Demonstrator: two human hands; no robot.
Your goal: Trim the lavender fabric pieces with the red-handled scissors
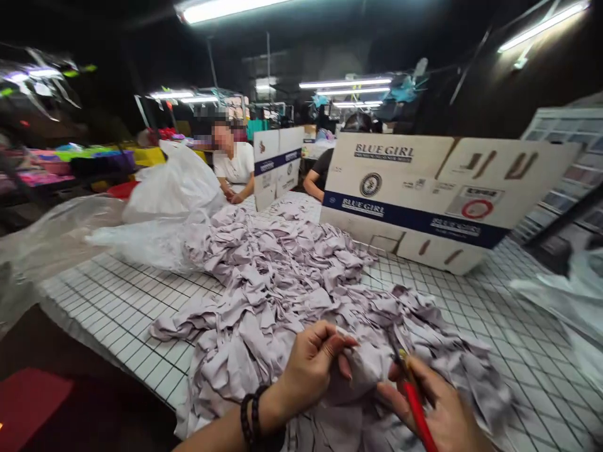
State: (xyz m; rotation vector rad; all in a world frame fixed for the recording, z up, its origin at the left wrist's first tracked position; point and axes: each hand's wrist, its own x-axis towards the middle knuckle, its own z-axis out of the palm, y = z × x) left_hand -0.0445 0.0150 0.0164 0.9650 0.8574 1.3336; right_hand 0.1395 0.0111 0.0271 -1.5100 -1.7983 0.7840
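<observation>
A large heap of pale mauve fabric pieces [264, 295] spreads over the white table with a black grid [127, 307]. Near the heap's front, my left hand [315, 361] pinches the edge of one piece between thumb and fingers; dark bead bracelets [253, 417] circle that wrist. To its right, my right hand [433, 402] holds a small cutting tool with red handles [417, 411]. The tool's dark tip points up and away, beside the pinched fabric. Whether its blades are apart cannot be made out.
White "BLUE GIRL" cardboard [409, 194] stands upright at the back right, and a smaller board [277, 164] behind the heap. Clear plastic bags [164, 201] lie at the left. A person in white [238, 164] sits across; another person's arm [315, 181] shows between the boards.
</observation>
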